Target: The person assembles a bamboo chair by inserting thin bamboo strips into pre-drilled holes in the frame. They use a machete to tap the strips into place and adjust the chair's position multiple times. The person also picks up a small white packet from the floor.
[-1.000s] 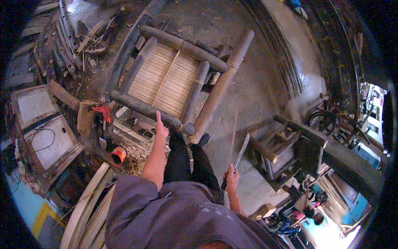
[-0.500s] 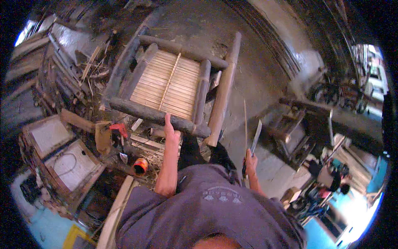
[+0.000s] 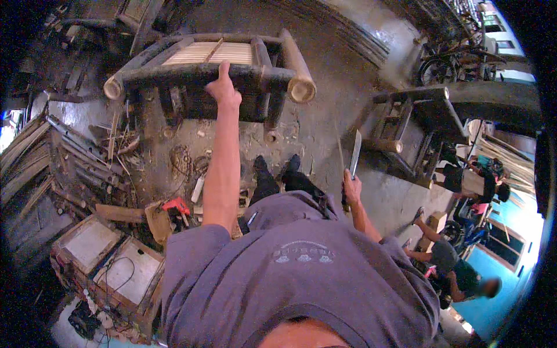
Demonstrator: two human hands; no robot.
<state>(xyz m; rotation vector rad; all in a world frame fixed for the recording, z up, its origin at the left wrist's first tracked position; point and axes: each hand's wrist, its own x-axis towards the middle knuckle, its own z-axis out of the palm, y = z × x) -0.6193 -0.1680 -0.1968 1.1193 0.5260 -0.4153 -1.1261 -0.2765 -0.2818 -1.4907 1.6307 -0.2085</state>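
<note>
Bamboo frame (image 3: 232, 69) under my left hand (image 3: 223, 93), fingers wrapped on its front pole; my right hand (image 3: 351, 188) grips a knife (image 3: 355, 153), blade up.

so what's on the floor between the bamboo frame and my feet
In the head view, mostly bare dirty floor with small scraps lies between the bamboo frame and the feet.

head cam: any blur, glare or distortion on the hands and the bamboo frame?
Head view: strong fisheye, the bamboo frame bows near the top rim and corners go black. Left hand and right hand with its knife look sharp. Daylight glare at right; left clutter is shadowed.
</note>
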